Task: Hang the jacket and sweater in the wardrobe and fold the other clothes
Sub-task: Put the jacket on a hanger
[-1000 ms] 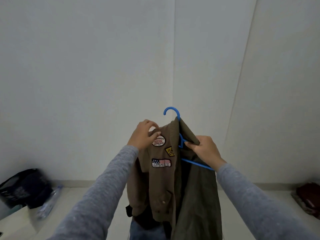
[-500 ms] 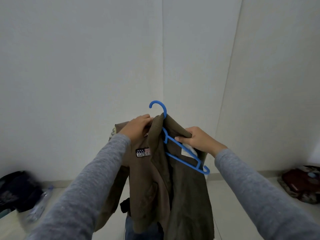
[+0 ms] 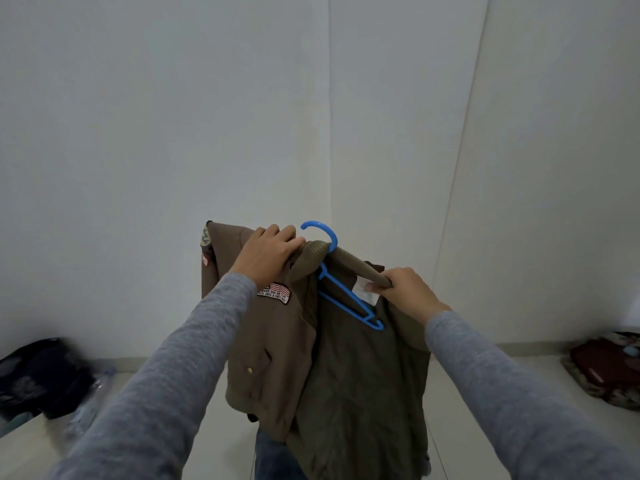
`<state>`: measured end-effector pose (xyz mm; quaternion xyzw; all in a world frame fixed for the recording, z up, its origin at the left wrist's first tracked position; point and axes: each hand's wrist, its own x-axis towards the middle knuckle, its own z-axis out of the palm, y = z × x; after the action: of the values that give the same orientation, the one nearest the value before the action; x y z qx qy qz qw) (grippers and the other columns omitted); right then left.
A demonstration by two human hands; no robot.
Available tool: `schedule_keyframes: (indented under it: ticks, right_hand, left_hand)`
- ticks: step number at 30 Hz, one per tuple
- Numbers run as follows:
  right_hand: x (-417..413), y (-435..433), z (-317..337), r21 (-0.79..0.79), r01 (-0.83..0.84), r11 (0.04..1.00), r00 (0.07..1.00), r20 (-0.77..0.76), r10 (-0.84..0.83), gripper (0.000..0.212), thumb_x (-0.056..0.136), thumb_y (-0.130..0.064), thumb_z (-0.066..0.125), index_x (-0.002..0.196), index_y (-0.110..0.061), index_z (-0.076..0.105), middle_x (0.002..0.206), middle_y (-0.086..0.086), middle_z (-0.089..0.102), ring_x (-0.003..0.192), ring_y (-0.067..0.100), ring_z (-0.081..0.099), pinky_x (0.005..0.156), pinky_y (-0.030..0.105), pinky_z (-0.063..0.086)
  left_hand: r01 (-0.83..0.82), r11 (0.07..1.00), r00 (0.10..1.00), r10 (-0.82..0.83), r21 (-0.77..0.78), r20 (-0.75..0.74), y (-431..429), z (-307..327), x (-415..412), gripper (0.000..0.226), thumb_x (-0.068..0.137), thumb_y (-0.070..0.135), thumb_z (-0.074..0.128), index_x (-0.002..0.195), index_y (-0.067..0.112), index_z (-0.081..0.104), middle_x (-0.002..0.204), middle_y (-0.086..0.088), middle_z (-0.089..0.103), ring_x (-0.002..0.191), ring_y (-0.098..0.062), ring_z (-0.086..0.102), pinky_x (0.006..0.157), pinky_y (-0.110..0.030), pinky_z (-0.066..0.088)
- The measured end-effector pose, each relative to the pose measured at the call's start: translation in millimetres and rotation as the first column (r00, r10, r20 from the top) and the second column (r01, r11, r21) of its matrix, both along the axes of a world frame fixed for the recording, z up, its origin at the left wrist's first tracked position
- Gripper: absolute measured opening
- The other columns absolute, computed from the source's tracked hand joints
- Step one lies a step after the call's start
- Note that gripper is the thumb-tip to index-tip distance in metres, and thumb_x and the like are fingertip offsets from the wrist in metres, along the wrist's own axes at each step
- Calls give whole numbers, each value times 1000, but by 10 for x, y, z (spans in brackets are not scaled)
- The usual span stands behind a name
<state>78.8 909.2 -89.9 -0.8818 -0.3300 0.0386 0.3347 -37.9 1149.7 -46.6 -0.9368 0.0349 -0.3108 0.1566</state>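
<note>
A brown jacket (image 3: 332, 368) with sewn patches hangs open in front of me on a blue plastic hanger (image 3: 341, 296). The hanger's hook sticks up above the ribbed collar. My left hand (image 3: 268, 252) grips the jacket's left shoulder over the hanger arm. My right hand (image 3: 405, 291) pinches the collar edge on the right side, by a white label. The hanger's right arm shows bare inside the jacket. No wardrobe or sweater is in view.
White walls meet in a corner straight ahead. A dark bag (image 3: 38, 379) and a clear plastic bottle (image 3: 90, 403) lie on the floor at the left. A dark red bundle (image 3: 606, 368) lies on the floor at the right. Blue denim (image 3: 273, 459) shows under the jacket.
The jacket's left shoulder has been spread out over the hanger. My right hand moved from the hanger's arm to the collar edge and pulled it rightward.
</note>
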Motion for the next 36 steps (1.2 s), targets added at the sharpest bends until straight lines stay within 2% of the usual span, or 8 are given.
schedule_keyframes:
  ticks: [7,11,15,19,24,29,31,36]
  right_hand:
    - [47,-43,-32,4,-65,998,984,-166,65,17,92,-25,59,76,-22,63,81,0,62,76,15,57,68,22,45]
    - [205,-11,14,53,118,992,991,53,-121,19,93,-13,50,80,-11,62,86,12,63,83,29,60,69,31,44]
    - [256,113,486,320,284,904,912,200,-357,21,95,-23,47,82,-11,56,90,16,64,83,33,59,69,38,47]
    - [108,242,961,724,186,665,886,169,-431,26,97,-27,48,73,-16,48,67,-4,53,63,13,49,59,27,33]
    - [112,57,865,282,-68,957,989,148,27,37,78,-49,71,77,-13,63,71,1,62,67,11,57,60,25,41]
    - [150,65,509,-273,-43,961,999,20,50,44,70,-39,81,99,-9,69,96,5,67,90,19,64,73,25,49]
    - [224,49,464,-269,79,960,996,52,-68,40,78,-35,75,102,-4,67,101,11,65,93,25,62,74,27,47]
    - [347,-75,661,142,366,920,930,-35,-365,17,83,-19,64,82,-3,68,82,11,63,81,28,60,67,26,40]
  left_hand:
    - [-72,997,997,72,-4,-12,155,8,-96,21,75,9,70,94,12,61,82,-7,56,62,-25,50,56,-33,40]
    - [-169,986,983,170,9,-67,122,-41,-62,16,87,11,58,102,15,55,87,-4,55,71,-24,52,62,-31,34]
    - [-252,958,968,251,-136,-26,74,126,8,28,97,17,39,124,18,47,104,-3,60,95,-25,55,80,-34,38]
    - [-207,959,964,234,-191,129,-4,422,101,31,96,17,41,126,14,47,101,-6,61,88,-26,57,75,-34,39]
    - [-217,952,947,259,-214,190,140,527,7,16,90,9,51,106,9,54,86,-12,61,70,-33,58,58,-39,42]
    - [-189,981,959,196,-51,204,31,570,6,21,69,0,70,81,9,56,61,-7,54,46,-27,48,43,-28,31]
    - [-174,985,965,171,-5,198,8,587,-12,24,65,-1,72,78,10,56,59,-6,52,45,-25,47,45,-27,26]
    - [-96,995,985,99,-29,139,34,469,-72,17,75,-1,64,82,11,53,64,-6,52,52,-27,49,48,-30,28]
